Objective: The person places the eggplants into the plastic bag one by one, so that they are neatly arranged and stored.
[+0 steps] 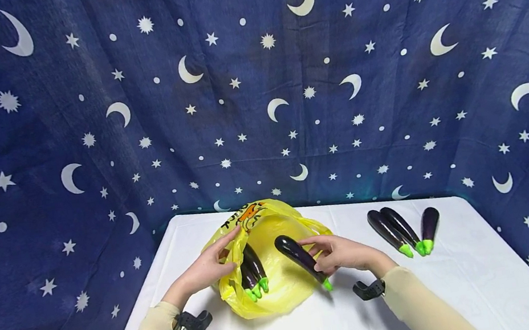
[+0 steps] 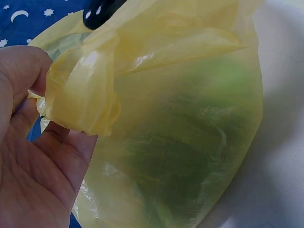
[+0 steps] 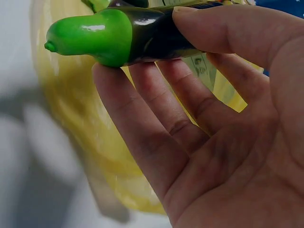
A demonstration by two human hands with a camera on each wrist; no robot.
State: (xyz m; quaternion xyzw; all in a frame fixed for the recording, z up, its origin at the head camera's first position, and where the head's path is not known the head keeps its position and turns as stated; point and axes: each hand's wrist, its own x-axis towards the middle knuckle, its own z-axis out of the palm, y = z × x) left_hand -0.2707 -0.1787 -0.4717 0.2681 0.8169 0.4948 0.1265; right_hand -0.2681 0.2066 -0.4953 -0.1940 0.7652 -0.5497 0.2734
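Note:
A yellow plastic bag (image 1: 288, 297) lies on the white table with its mouth spread open. My left hand (image 1: 208, 267) pinches the left side of the bag's rim between thumb and fingers; in the left wrist view, folded yellow film (image 2: 83, 90) sits in that grip. My right hand (image 1: 345, 253) holds a dark purple toy-like eggplant (image 1: 295, 253), its blunt end tilted up toward the bag's opening. In the right wrist view its green cap (image 3: 95, 35) points left, with thumb and fingertips on either side. Inside the bag, several eggplants (image 1: 254, 264) lie at the left, partly hidden by film.
Three more eggplants lie at the right of the table: two side by side, an outer one (image 1: 383, 227) and its neighbour (image 1: 401, 224), and a third eggplant (image 1: 430, 224) whose cap is close to theirs. A blue curtain (image 1: 255, 103) with moons and stars hangs behind the table (image 1: 473, 270).

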